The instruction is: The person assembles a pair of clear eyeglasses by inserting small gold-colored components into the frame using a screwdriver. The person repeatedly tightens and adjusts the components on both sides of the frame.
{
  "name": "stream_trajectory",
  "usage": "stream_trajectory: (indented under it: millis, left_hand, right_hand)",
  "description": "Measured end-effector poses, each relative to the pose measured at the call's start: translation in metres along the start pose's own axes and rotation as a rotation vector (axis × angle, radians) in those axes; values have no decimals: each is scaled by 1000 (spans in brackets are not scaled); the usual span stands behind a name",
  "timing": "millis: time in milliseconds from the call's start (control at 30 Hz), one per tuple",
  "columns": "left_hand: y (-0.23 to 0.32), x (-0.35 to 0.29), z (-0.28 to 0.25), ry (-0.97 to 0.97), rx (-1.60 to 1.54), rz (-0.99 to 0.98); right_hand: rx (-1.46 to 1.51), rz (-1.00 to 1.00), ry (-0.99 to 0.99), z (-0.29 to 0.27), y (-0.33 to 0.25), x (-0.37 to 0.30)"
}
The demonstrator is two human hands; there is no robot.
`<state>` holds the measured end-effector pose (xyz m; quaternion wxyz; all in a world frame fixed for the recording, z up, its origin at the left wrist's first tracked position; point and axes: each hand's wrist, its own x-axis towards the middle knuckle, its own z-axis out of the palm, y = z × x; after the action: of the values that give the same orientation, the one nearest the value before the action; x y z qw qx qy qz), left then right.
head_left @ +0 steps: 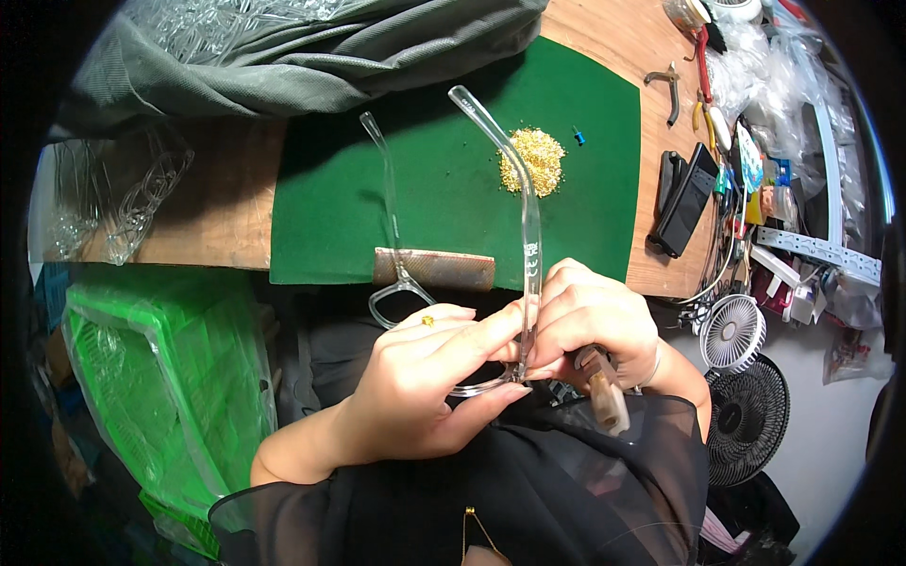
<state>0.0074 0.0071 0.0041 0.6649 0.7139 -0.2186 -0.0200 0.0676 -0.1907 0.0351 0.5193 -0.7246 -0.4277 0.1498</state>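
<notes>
A clear plastic eyeglasses frame (530, 222) is held over my lap at the table's near edge, its two temples stretching away over the green mat. My left hand (415, 373) is closed around the lens rim, thumb and fingers near one hinge. Against that same hinge press the closed fingers of my right hand (599, 316). A tool with a brownish, worn handle (607, 396) sticks out of the right palm; its working end is hidden. Small gold-coloured pieces, looking like tiny screws (535, 162), lie heaped on the green mat (444, 179).
A brown textured block (444, 270) sits at the mat's near edge. Grey cloth (311, 71) holding clear frames lies at the back left. To the right are pliers (672, 94), a black device (686, 200) and fans (733, 332). A green crate (170, 368) stands left.
</notes>
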Motion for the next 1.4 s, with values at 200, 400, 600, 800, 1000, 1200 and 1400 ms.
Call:
stream_trajectory:
  millis: [200, 400, 600, 800, 1000, 1200, 1400]
  left_hand:
    - [0, -1, 0, 2, -27, 6]
    - [-1, -2, 1, 12, -36, 0]
    - [-1, -1, -1, 0, -47, -1]
    - [-2, -1, 1, 6, -32, -2]
    - [1, 0, 0, -10, -27, -3]
    - [0, -1, 0, -39, -40, -22]
    - [-1, -2, 5, 19, -90, -15]
  right_hand:
    - [-97, -134, 25, 3, 4, -1]
    - [-56, -133, 61, 5, 4, -1]
    - [1, -99, 57, 5, 5, -1]
    - [43, -62, 46, 5, 5, -1]
    - [48, -49, 71, 7, 3, -4]
    - [126, -28, 155, 13, 7, -11]
    - [13, -98, 148, 12, 5, -10]
